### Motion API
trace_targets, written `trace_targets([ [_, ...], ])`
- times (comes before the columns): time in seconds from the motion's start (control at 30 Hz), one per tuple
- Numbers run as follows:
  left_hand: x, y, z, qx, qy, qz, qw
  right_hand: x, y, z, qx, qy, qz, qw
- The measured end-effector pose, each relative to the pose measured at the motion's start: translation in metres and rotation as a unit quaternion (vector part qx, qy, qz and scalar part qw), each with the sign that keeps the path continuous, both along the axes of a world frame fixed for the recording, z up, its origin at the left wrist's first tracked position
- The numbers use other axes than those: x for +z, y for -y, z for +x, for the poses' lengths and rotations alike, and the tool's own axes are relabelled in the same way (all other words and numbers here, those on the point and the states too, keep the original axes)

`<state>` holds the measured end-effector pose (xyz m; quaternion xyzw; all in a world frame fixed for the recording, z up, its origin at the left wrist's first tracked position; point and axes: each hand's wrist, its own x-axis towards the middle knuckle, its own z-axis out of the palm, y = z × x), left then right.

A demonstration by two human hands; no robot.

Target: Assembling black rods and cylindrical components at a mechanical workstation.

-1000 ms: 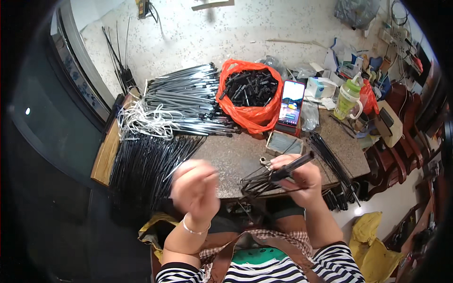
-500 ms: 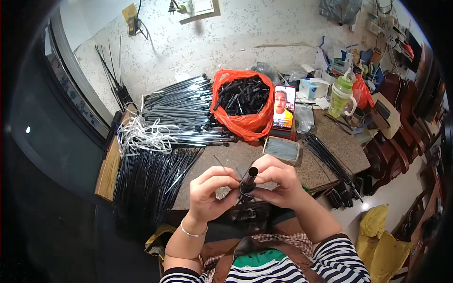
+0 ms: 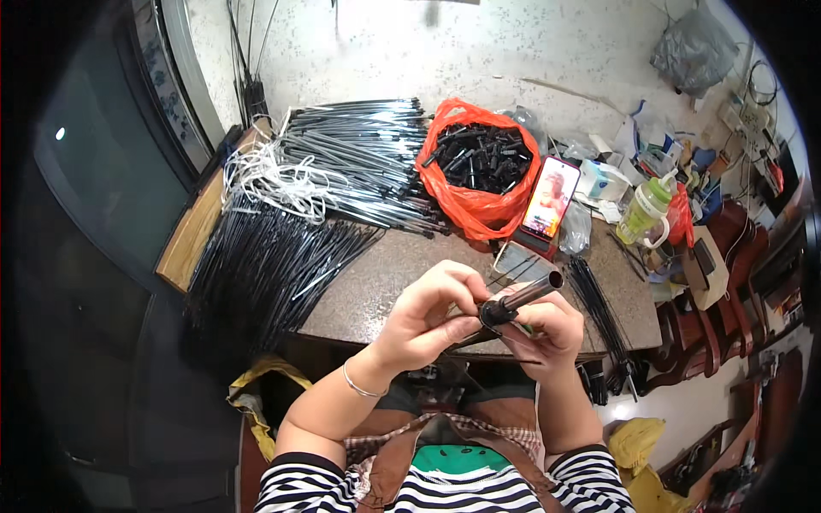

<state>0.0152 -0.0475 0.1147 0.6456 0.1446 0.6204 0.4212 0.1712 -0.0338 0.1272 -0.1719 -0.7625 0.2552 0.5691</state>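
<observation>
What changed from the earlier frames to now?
The left hand, apart from the black tube a second ago, has come in from the left to the tube's base. The tube, aimed more at the camera half a second ago, now leans right. The phone shows another picture. Unchanged: right hand holding the tube; red bag, grey rods and bottle in place.

Left hand (image 3: 438, 315) reached the black tube (image 3: 528, 294)
A second earlier they were apart; the tube, steeper just before, leaned right; the phone (image 3: 551, 201) showed another picture.
</observation>
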Motion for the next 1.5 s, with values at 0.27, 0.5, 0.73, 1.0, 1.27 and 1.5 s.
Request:
trace_targets([
  [0.27,-0.004,0.018,0.032,0.076,-0.005,-0.139,0.987,0.01,0.002,0.002,0.028,-0.074,-0.113,0.99],
  [0.5,-0.002,0.021,0.057,0.097,0.189,-0.126,0.969,-0.004,0.015,-0.01,0.12,-0.204,-0.215,0.948],
  [0.73,-0.011,0.023,0.053,0.16,0.14,-0.096,0.972,0.002,0.021,-0.014,0.039,-0.166,-0.193,0.966],
  [1.0,-0.012,0.017,0.059,0.177,0.173,-0.067,0.967,0.005,0.016,-0.01,-0.098,-0.05,-0.092,0.99],
  [1.27,-0.013,0.014,0.052,0.138,0.218,-0.135,0.957,0.001,0.011,-0.016,-0.134,-0.022,-0.035,0.99],
  [1.5,-0.019,0.018,0.047,0.153,0.128,-0.064,0.978,0.004,0.004,-0.004,0.216,-0.157,-0.384,0.884],
])
